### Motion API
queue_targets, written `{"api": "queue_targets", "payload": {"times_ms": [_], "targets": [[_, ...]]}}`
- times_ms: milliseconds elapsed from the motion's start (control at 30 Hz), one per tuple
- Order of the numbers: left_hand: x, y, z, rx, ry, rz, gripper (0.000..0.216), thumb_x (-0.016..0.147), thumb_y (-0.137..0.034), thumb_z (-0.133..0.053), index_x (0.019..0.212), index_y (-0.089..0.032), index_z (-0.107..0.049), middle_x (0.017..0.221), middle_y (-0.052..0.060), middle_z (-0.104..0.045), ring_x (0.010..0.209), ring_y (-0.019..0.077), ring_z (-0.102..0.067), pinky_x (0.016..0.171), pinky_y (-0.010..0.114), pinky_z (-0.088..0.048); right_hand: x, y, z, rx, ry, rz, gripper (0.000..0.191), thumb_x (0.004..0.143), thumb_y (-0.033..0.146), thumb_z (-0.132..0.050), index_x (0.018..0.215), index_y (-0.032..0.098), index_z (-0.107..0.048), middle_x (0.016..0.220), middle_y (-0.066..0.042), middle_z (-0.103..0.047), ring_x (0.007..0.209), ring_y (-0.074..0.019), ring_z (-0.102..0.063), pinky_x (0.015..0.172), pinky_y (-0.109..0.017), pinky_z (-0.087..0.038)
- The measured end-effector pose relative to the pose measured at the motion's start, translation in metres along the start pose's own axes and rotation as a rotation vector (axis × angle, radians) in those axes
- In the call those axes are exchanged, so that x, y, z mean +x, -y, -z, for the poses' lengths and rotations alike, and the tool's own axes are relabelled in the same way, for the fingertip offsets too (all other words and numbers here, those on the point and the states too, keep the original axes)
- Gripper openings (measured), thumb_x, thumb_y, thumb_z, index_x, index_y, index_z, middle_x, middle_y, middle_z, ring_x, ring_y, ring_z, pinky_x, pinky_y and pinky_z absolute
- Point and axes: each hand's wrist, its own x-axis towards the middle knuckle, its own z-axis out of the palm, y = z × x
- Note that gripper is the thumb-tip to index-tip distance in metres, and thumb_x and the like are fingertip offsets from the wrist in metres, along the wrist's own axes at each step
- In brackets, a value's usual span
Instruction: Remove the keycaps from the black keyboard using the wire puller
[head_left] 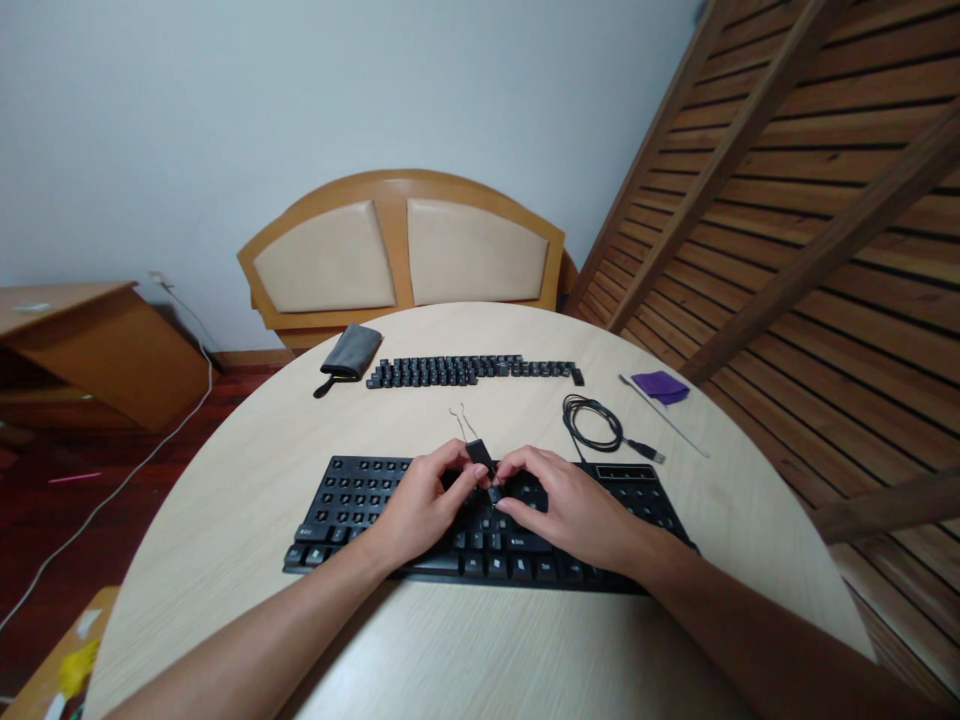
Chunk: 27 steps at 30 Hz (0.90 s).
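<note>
A black keyboard lies near the front of the round table, many of its upper keys removed and its lower rows still capped. Over its middle, my left hand is closed on a keycap puller with a black handle and thin wire loops, one pair of wires pointing up and away. My right hand is closed too, thumb and forefinger around a small black keycap at the puller's lower end. Whether that keycap is clear of the keyboard, I cannot tell.
Loose keycaps stand in rows across the table. A dark grey pouch lies at their left. To the right are a coiled USB cable, a purple cloth and a thin rod. A slatted wooden panel flanks the table.
</note>
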Motion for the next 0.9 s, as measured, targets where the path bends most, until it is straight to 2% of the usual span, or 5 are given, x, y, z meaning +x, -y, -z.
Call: {"api": "queue_targets", "payload": {"times_ms": [133,267,367,600,900], "targets": [[0.0008,-0.001,-0.0001,-0.041,0.003,0.006,0.02,0.097,-0.032,-0.052,0.086,-0.017,-0.06,0.081,0.002,-0.068,0.078,0.0168,-0.062,0.075,0.029,-0.045,0.0008,-0.0006,0.0004,-0.042,0.007,0.065,0.018,0.086,0.018,-0.066,0.102,0.022,-0.059,0.104,-0.003,-0.069,0.102,-0.0188,-0.063,0.093,-0.035,-0.046],[0.001,0.0006,-0.0001,0.034,-0.019,0.005,0.022,0.096,-0.033,-0.053,0.081,-0.018,-0.057,0.072,-0.001,-0.059,0.068,0.0143,-0.053,0.064,0.026,-0.04,0.0024,-0.003,-0.0002,-0.064,0.018,0.114,0.018,0.087,0.019,-0.068,0.103,0.023,-0.061,0.104,-0.001,-0.07,0.102,-0.0182,-0.064,0.095,-0.036,-0.045],[0.0006,0.0015,-0.0001,0.076,-0.018,-0.002,0.023,0.096,-0.033,-0.053,0.08,-0.018,-0.056,0.07,-0.002,-0.056,0.067,0.0138,-0.05,0.063,0.026,-0.038,0.003,-0.0055,-0.001,-0.084,0.013,0.113,0.016,0.086,0.023,-0.071,0.101,0.023,-0.063,0.102,-0.001,-0.071,0.099,-0.0188,-0.064,0.093,-0.036,-0.045],[0.001,-0.0004,-0.0002,0.065,-0.009,-0.006,0.022,0.096,-0.032,-0.054,0.079,-0.018,-0.056,0.069,-0.002,-0.057,0.066,0.0136,-0.051,0.063,0.026,-0.039,0.0024,-0.006,-0.0006,-0.11,0.018,0.133,0.01,0.09,0.028,-0.068,0.098,0.022,-0.064,0.1,-0.002,-0.072,0.098,-0.0196,-0.064,0.092,-0.037,-0.045],[0.0016,-0.0005,-0.001,0.037,0.005,-0.005,0.021,0.097,-0.031,-0.052,0.082,-0.018,-0.059,0.08,0.003,-0.069,0.077,0.0178,-0.063,0.074,0.031,-0.047,0.003,-0.0047,0.0015,-0.059,0.044,0.124,0.009,0.094,0.03,-0.062,0.099,0.023,-0.063,0.101,-0.003,-0.069,0.098,-0.0188,-0.062,0.089,-0.033,-0.047]]}}
